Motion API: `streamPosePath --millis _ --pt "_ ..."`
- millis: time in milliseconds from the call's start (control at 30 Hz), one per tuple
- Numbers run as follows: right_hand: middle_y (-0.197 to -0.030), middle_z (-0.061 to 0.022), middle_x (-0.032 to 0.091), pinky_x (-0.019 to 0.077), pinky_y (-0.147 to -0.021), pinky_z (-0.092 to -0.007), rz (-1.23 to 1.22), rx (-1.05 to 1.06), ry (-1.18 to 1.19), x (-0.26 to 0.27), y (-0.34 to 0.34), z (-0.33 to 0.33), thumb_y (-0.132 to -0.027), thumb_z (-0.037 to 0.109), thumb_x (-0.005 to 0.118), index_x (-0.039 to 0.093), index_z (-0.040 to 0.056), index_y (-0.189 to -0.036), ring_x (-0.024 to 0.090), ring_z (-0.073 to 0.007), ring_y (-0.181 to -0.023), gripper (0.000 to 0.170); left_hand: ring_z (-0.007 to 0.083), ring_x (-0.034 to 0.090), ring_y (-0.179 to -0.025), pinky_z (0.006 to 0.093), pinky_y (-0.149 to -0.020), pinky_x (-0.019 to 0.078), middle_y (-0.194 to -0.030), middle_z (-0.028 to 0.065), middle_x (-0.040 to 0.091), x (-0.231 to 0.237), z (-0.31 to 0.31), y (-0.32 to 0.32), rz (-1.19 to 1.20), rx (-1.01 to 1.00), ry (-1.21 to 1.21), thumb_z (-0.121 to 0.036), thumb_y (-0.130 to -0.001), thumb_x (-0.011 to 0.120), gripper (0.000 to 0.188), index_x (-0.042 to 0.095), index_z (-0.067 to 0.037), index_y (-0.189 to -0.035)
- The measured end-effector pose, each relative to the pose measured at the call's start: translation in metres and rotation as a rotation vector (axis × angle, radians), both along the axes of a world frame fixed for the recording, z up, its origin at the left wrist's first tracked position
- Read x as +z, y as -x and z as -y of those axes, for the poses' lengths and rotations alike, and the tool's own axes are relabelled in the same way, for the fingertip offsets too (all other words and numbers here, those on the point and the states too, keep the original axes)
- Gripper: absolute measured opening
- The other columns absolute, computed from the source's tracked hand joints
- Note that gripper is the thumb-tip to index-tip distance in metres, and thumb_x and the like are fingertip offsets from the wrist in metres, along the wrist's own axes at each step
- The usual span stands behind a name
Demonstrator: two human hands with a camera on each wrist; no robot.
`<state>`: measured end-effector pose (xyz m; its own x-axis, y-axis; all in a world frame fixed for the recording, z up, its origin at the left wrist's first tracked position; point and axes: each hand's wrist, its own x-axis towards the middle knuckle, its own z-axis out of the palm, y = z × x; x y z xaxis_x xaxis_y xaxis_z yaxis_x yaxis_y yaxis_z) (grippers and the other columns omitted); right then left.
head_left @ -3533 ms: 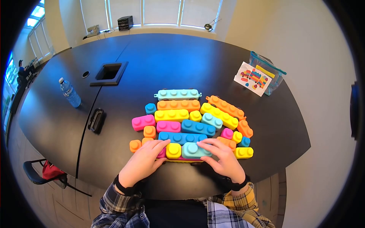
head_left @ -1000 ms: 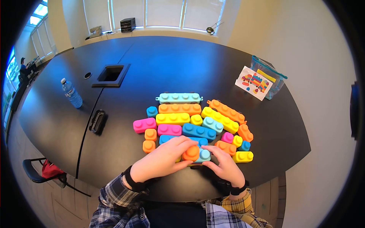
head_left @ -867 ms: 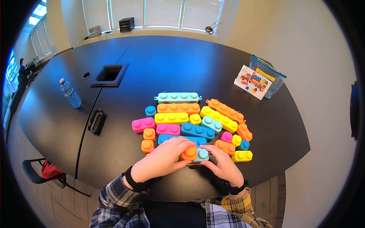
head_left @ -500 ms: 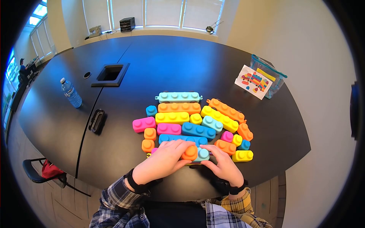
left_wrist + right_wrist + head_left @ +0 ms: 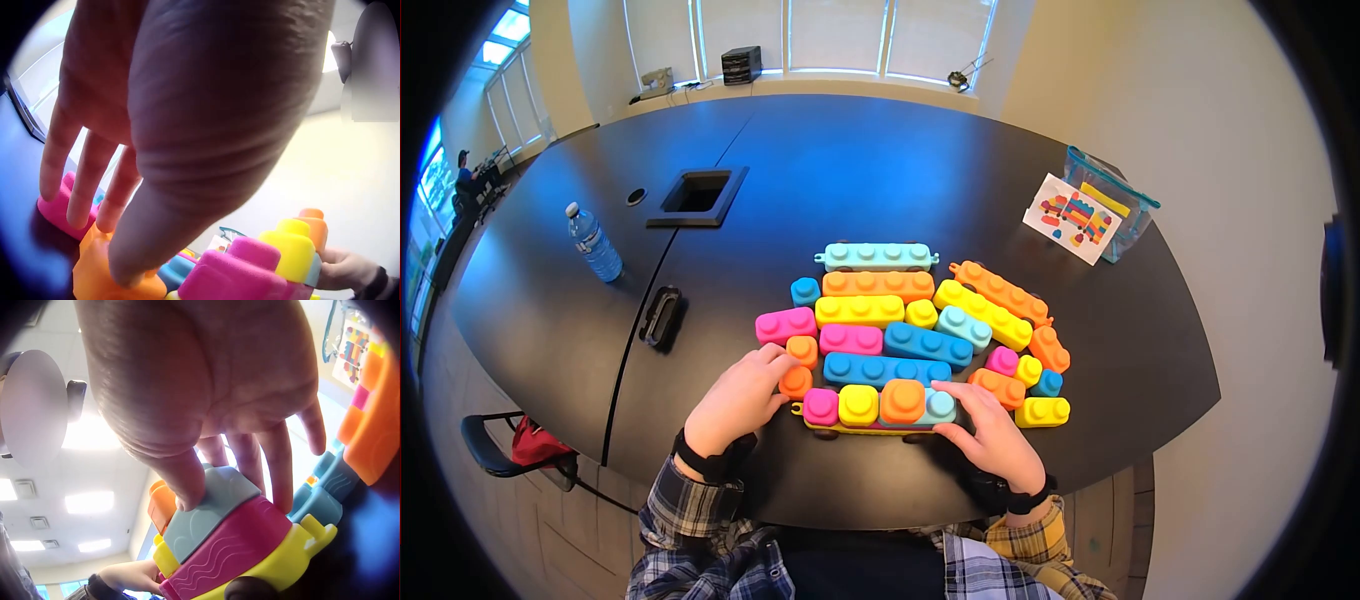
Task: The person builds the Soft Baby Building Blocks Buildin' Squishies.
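Observation:
Nearest the person stands a yellow wheeled base (image 5: 860, 431) with a magenta layer (image 5: 231, 544) on it. Along its top sit a magenta block (image 5: 821, 407), a yellow block (image 5: 858, 405) and a light-blue block (image 5: 941, 406), with an orange block (image 5: 902, 401) higher up on the light-blue one. My right hand (image 5: 998, 440) holds the light-blue block's right end between thumb and fingers. At the left, my left hand (image 5: 735, 398) has its thumb and fingers at a small orange block (image 5: 796, 383); in the left wrist view the thumb lies against the orange block (image 5: 103, 275), fingers extended.
Behind the base lie several loose blocks, among them a long blue block (image 5: 887, 370), and a light-blue wheeled base (image 5: 877, 257). A water bottle (image 5: 595, 243) and black handle (image 5: 662, 318) are at left. A picture card (image 5: 1071, 219) leans on a clear bag (image 5: 1135, 225) at back right.
My left hand has let go of the orange block on the light-blue one and moved left to the small orange blocks. The right hand stays at the light-blue block.

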<state>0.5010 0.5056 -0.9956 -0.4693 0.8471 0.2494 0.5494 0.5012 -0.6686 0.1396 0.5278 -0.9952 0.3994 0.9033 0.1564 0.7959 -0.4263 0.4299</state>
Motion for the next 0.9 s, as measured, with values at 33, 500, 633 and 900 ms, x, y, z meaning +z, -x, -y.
streamPosePath --millis 33,500,633,900 --pt "-0.129 -0.0142 0.066 0.0461 -0.105 -0.0458 0.008 0.006 -0.015 0.000 0.000 0.000 -0.095 0.020 0.076 0.057 0.0089 -0.142 0.061 -0.0363 -0.107 0.053 0.0392 0.064 -0.109 0.0469 -0.093 0.0542 -0.113 0.0165 0.064 -0.002 -0.002 0.000 -0.011 0.000 -0.028 -0.003 -0.079 0.077 0.039 0.062 -0.003 -0.116" --pt "-0.143 -0.0133 0.063 0.0460 -0.109 -0.0458 -0.066 0.005 -0.020 0.020 -0.007 -0.002 -0.092 0.024 0.081 0.051 0.0099 -0.153 0.061 -0.0339 -0.127 0.070 0.0403 0.065 -0.109 0.0451 -0.090 0.0554 -0.117 0.0173 0.063 0.040 0.007 -0.030 0.275 0.011 -0.127 -0.006 -0.081 0.082 0.047 0.058 -0.003 -0.122" --pt "-0.147 -0.0133 0.061 0.0479 -0.111 -0.0436 -0.086 0.019 -0.132 0.059 0.004 -0.009 -0.090 0.025 0.083 0.050 0.0071 -0.154 0.060 -0.0339 -0.132 0.074 0.0370 0.066 -0.113 0.0448 -0.093 0.0558 -0.124 0.0167 0.063 0.076 0.003 -0.060 0.412 -0.190 -0.215 -0.005 -0.085 0.082 0.051 0.060 -0.004 -0.131" --pt "-0.139 -0.0158 0.064 0.0519 -0.106 -0.0426 -0.160 0.107 -0.272 0.066 0.024 -0.021 -0.088 0.011 0.082 0.055 0.0057 -0.145 0.062 -0.0347 -0.128 0.063 0.0373 0.063 -0.120 0.0446 -0.101 0.0526 -0.134 0.0177 0.061 0.079 0.002 -0.099 0.394 -0.319 -0.117 -0.019 -0.090 0.081 0.059 0.056 -0.002 -0.141"
